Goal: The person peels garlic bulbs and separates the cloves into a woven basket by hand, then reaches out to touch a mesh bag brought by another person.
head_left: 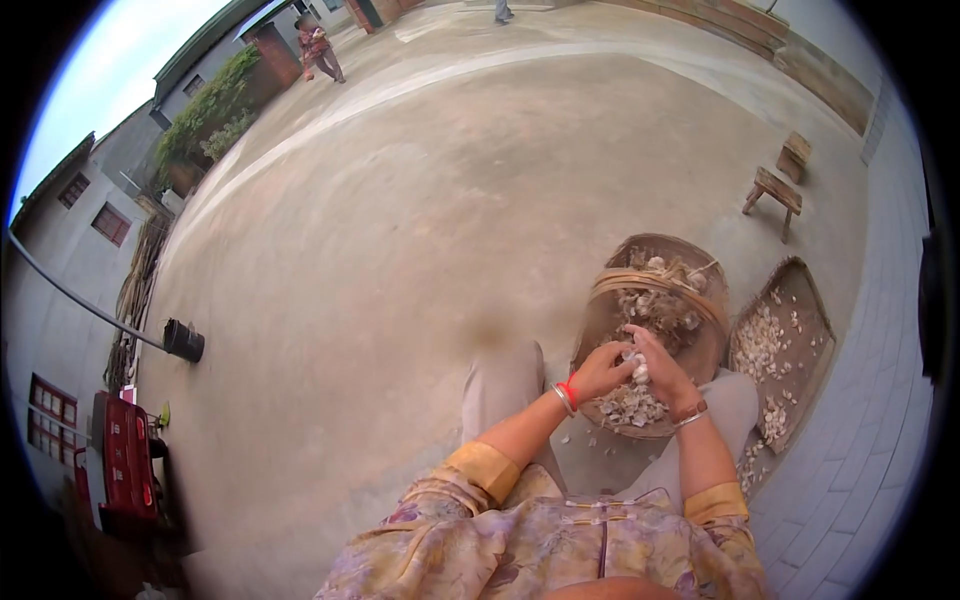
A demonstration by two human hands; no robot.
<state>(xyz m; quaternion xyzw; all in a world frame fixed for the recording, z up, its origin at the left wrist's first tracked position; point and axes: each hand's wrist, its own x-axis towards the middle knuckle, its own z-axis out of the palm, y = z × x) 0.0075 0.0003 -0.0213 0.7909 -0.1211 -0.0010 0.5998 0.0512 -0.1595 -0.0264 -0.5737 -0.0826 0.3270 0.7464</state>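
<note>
Between my hands is a pale garlic bulb (640, 371), partly covered by the fingers. My left hand (603, 369) wraps round it from the left, a red cord and a bangle at the wrist. From the right my right hand (657, 362) presses against the same bulb with its fingers. Both hands are over a wicker basket (612, 270) with a banded handle, between my knees. Dry husks (655, 312) and garlic bulbs fill the basket, and loose papery skins (633, 405) lie in its near end.
Right of the basket, a woven scoop tray (808, 355) holds many loose cloves; some lie on the ground. Two small wooden stools (775, 190) stand beyond. A black bucket (183, 341) and a red vehicle (128, 460) are at left. A person (317, 48) is far off.
</note>
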